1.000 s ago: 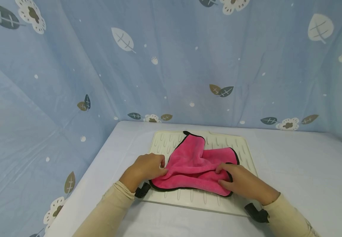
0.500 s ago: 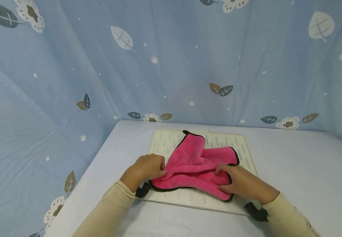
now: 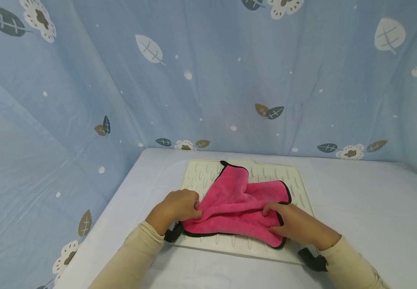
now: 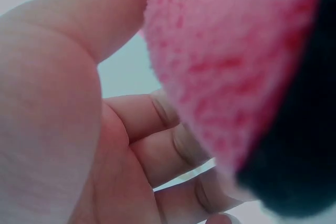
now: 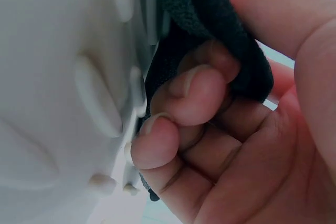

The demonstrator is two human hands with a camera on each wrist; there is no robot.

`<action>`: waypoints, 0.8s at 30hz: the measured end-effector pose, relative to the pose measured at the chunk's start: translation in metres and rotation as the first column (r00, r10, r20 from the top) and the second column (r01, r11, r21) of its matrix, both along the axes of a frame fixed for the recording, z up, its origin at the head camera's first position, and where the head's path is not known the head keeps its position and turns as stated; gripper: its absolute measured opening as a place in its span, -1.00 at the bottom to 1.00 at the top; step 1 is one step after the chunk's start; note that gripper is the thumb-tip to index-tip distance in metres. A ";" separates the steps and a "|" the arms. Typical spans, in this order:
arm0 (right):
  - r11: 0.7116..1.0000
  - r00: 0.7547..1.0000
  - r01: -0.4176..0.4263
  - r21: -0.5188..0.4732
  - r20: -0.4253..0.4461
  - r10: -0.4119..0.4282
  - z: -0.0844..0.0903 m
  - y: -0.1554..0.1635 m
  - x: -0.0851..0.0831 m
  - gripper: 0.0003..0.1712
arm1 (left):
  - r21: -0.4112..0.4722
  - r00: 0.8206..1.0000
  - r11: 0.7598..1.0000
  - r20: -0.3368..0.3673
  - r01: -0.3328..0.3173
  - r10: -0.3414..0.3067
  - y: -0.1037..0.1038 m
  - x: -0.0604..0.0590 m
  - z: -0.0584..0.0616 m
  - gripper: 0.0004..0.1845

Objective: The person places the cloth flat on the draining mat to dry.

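A pink plush towel [image 3: 230,192] with black edging lies rumpled over a cream ridged drying mat [image 3: 197,172]. My left hand [image 3: 179,206] pinches its left side between thumb and fingers; the left wrist view shows the pink pile [image 4: 210,61] hanging close in front of the fingers. My right hand [image 3: 299,224] grips the right edge. In the right wrist view, curled fingers [image 5: 184,103] wrap the black trim [image 5: 252,66] right beside the mat's raised ridges [image 5: 97,95]. Folds run across the towel between both hands.
Black wrist straps or mounts show under each wrist, the right one [image 3: 313,260] near the mat's front corner. A white sheet [image 3: 367,200] covers the table. Blue patterned fabric [image 3: 230,80] hangs behind and along the left side.
The towel's front right corner has come slightly lower and nearer, and its far loop has shifted a little left. Both hands stay almost in place, still holding the towel.
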State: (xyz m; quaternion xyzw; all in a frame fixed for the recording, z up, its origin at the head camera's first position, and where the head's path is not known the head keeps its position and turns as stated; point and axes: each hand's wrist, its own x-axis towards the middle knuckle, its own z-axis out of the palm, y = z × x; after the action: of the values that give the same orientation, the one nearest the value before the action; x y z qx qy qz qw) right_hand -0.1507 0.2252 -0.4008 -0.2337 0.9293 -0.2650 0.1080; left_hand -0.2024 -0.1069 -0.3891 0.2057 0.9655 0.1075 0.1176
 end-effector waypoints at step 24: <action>1.000 0.999 0.014 0.005 0.039 -0.014 0.000 0.002 0.002 -0.60 | -0.053 0.997 0.996 -0.014 -0.077 0.076 -0.007 -0.002 0.002 -0.68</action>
State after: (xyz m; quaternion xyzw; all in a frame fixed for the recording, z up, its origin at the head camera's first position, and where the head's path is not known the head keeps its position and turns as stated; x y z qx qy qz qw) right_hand -0.1488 0.2267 -0.4005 -0.2216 0.9292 -0.2681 0.1248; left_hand -0.2039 -0.1138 -0.3868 0.1660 0.9759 0.0850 0.1130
